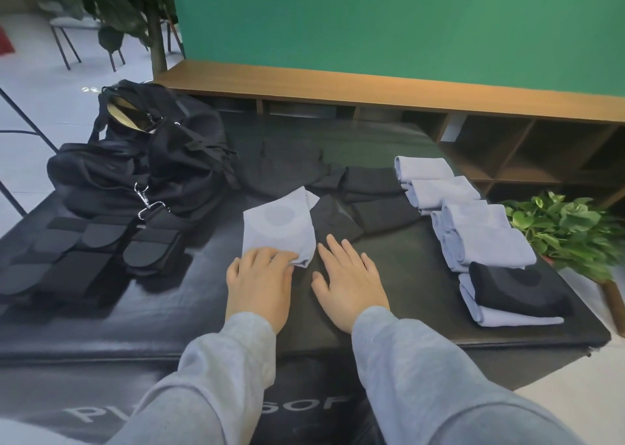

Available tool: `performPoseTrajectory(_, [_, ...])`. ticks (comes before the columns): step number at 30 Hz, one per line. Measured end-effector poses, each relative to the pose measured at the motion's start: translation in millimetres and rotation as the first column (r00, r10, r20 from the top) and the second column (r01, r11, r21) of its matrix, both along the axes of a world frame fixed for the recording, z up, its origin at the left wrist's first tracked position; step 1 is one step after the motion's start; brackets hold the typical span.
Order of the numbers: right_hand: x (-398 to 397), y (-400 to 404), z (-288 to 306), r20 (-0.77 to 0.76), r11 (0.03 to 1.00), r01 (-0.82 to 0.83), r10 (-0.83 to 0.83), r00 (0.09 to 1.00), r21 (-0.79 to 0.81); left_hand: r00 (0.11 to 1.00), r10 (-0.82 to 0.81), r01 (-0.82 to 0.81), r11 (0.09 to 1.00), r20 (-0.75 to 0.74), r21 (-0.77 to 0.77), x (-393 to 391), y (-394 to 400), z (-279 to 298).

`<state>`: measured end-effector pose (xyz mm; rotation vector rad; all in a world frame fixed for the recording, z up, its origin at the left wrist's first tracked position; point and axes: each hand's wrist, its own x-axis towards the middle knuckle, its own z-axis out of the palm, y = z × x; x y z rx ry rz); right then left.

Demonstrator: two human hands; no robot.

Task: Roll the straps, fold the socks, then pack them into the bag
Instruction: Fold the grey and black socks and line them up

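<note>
Left hand (258, 284) lies on the black mat (406, 262), fingertips curled onto the near edge of a light blue sock (279, 229), pinching it. Right hand (350, 280) rests flat beside it, fingers straight, grasping nothing. At right, a row of folded socks (473, 221). At left, rolled black straps (84, 251). Beyond the hands, loose dark socks (368, 187). Farther left, the open black bag (145, 157).

Setting is looking like an office or studio common area: green partition wall (389, 21) is standing behind a low wooden cubby shelf (389, 89), metal-legged stool (67, 35) is sitting on pale tiled floor (30, 82), potted plants (558, 228) are flanking a black padded table (389, 309).
</note>
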<state>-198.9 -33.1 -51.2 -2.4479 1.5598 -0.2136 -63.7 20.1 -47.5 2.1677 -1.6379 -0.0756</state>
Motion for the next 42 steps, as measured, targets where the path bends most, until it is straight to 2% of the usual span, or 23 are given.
performPoseTrajectory(8, [1, 0, 0, 0.042, 1.0, -0.006, 0.006, 0.999, 0.013, 0.997, 0.0, -0.002, 1.0, -0.075, -0.03, -1, 18, 10])
performPoseTrajectory(13, [-2, 2, 4, 0.081, 1.0, 0.01, -0.012, 0.997, 0.026, 0.998, -0.039, 0.037, 0.999, -0.057, -0.035, 0, 32, 6])
performPoseTrajectory(15, [-2, 3, 6, 0.079, 0.999, 0.02, -0.023, 0.997, 0.039, 0.985, -0.064, 0.049, 0.994, -0.158, -0.094, 3, 37, 0])
performPoseTrajectory(18, [-1, 4, 7, 0.086, 0.998, 0.035, -0.039, 0.996, 0.049, 0.904, -0.08, -0.044, 0.96, -0.42, -0.278, 9, 43, -11])
performPoseTrajectory(21, [0, 4, 8, 0.122, 0.998, 0.036, -0.043, 0.992, 0.054, 0.856, -0.079, -0.104, 0.942, -0.511, -0.319, 13, 55, -14])
performPoseTrajectory(24, [-1, 2, 8, 0.161, 0.998, 0.021, -0.031, 0.987, 0.06, 0.864, -0.12, -0.063, 0.938, -0.489, -0.342, 12, 67, -14])
performPoseTrajectory(26, [-4, 4, 11, 0.309, 0.993, 0.034, -0.068, 0.949, 0.112, 0.886, -0.153, -0.013, 0.935, -0.438, -0.354, 10, 73, -15])
performPoseTrajectory(29, [-11, 12, 17, 0.584, 0.961, 0.113, -0.244, 0.775, 0.251, 0.913, -0.177, 0.041, 0.936, -0.368, -0.35, 5, 76, -17])
performPoseTrajectory(31, [-15, 17, 17, 0.663, 0.954, 0.142, -0.286, 0.692, 0.264, 0.917, -0.194, 0.069, 0.938, -0.35, -0.34, 0, 77, -17])
performPoseTrajectory(33, [-20, 23, 12, 0.701, 0.975, 0.095, -0.211, 0.681, 0.201, 0.917, -0.216, 0.099, 0.938, -0.336, -0.331, -5, 77, -18])
performPoseTrajectory(35, [-24, 29, 5, 0.7, 0.997, 0.019, -0.064, 0.711, 0.072, 0.924, -0.211, 0.104, 0.941, -0.319, -0.321, -10, 76, -19])
performPoseTrajectory(38, [-34, 43, -3, 0.614, 0.983, -0.109, 0.176, 0.769, -0.145, 0.959, -0.163, 0.097, 0.957, -0.232, -0.274, -17, 71, -19])
performPoseTrajectory(42, [-43, 53, -10, 0.509, 0.956, -0.187, 0.279, 0.814, -0.226, 0.96, -0.179, 0.143, 0.974, -0.217, -0.174, -31, 63, -8])
